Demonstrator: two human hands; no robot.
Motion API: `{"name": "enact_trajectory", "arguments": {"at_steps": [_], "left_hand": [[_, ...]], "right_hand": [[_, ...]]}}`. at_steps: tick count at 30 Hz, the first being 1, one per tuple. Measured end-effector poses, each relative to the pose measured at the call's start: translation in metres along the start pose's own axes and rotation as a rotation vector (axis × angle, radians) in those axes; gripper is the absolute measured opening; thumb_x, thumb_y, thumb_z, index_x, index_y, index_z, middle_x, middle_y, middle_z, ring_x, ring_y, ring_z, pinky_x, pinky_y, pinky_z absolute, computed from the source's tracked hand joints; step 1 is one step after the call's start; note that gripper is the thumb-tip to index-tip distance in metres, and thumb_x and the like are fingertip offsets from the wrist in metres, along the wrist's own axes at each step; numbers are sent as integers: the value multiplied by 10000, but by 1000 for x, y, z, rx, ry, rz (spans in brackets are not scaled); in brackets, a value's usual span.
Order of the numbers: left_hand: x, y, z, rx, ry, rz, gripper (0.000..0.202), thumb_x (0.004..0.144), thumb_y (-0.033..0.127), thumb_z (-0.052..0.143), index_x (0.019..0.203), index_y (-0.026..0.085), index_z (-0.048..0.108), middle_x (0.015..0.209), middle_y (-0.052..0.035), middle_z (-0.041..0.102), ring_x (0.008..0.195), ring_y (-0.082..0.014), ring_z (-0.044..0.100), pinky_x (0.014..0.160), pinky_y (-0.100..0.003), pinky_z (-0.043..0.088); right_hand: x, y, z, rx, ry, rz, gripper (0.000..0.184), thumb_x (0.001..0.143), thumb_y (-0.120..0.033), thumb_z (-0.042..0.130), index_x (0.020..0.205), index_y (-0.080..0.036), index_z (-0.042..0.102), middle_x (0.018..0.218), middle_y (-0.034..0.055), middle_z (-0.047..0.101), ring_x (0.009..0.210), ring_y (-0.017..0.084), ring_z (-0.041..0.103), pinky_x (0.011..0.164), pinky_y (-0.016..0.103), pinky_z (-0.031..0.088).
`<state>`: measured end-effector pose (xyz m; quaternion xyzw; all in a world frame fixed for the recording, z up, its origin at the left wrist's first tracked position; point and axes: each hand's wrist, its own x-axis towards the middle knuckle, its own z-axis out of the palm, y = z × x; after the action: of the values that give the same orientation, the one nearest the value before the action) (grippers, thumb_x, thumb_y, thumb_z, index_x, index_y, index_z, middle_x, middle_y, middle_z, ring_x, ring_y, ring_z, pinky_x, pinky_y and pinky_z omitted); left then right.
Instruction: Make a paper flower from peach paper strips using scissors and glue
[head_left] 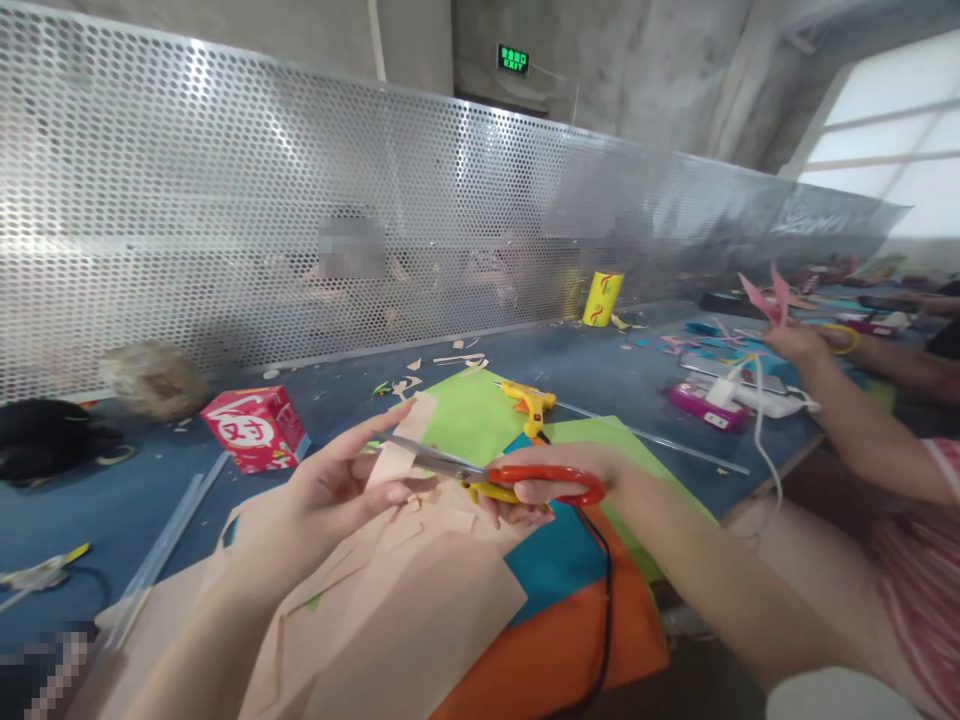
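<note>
My right hand grips red-handled scissors, its fingers through the loops and the blades pointing left. The blades meet a small strip of beige paper that my left hand pinches between thumb and fingers. Both hands hover above a pile of beige paper sheets lying over teal, orange and green sheets on the blue table.
A yellow glue gun with a black cord lies past the green sheet. A red carton stands left, a yellow cup far back. A perforated metal screen backs the table. On the right, another person's arm holds pink paper.
</note>
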<state>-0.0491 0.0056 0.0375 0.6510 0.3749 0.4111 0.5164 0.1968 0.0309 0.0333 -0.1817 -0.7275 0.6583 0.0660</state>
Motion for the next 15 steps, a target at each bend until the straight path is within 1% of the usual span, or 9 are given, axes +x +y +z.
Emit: {"name": "enact_trajectory", "arguments": {"at_steps": [1,3,6,8,9,11,13,15], "left_hand": [[-1,-1,-1,2,-26,-24,657,740,279,613,1320,266,304,968,-48,682,900,-221,624,764,-318,480],[-2,-3,-4,32,-61,-44,636,767,302,577,1330,297,281,1021,-43,665,946,-220,604,795,-306,464],[-5,-6,-7,112,-48,-56,619,794,341,530,1337,366,235,917,-7,684,858,-181,620,768,-263,461],[-6,-7,-7,133,-37,-83,616,792,353,525,1328,409,227,977,-1,671,852,-181,618,762,-267,468],[-7,-7,-6,126,-41,-95,597,789,358,526,1316,421,253,1033,-2,656,870,-188,615,772,-280,471],[-7,-6,-4,103,-62,-117,510,785,365,527,1268,406,368,1106,-9,630,920,-209,604,806,-308,468],[-8,-6,-3,77,-66,-133,416,780,367,531,1194,374,485,1097,-13,637,978,-229,584,819,-317,469],[-9,-8,-4,71,-61,-133,378,768,367,549,1145,363,536,1050,-11,659,1022,-239,564,779,-299,487]], "right_hand": [[0,3,-2,33,-30,-21,533,706,-655,480,871,-148,460,655,-46,305,532,65,289,448,217,256],[-1,7,-6,52,-86,-43,507,732,-625,478,893,-144,460,665,-41,308,532,64,297,448,213,265],[-4,8,-11,5,-133,-51,497,766,-608,444,908,-133,468,690,-26,337,545,64,337,460,209,300],[-7,7,-11,-28,-131,-38,527,758,-631,428,907,-127,475,695,-19,369,547,67,359,463,210,321],[-8,7,-11,-35,-128,-28,545,748,-644,426,908,-126,478,694,-17,382,546,69,366,463,212,330],[-9,6,-11,-25,-133,-18,563,734,-653,438,914,-121,484,685,-19,389,547,72,371,461,213,335],[-10,6,-10,10,-153,-32,548,743,-635,449,922,-118,489,680,-24,381,550,71,368,459,211,328],[-10,7,-11,36,-177,-43,514,767,-604,449,926,-117,493,688,-21,392,564,70,375,464,206,320]]}}
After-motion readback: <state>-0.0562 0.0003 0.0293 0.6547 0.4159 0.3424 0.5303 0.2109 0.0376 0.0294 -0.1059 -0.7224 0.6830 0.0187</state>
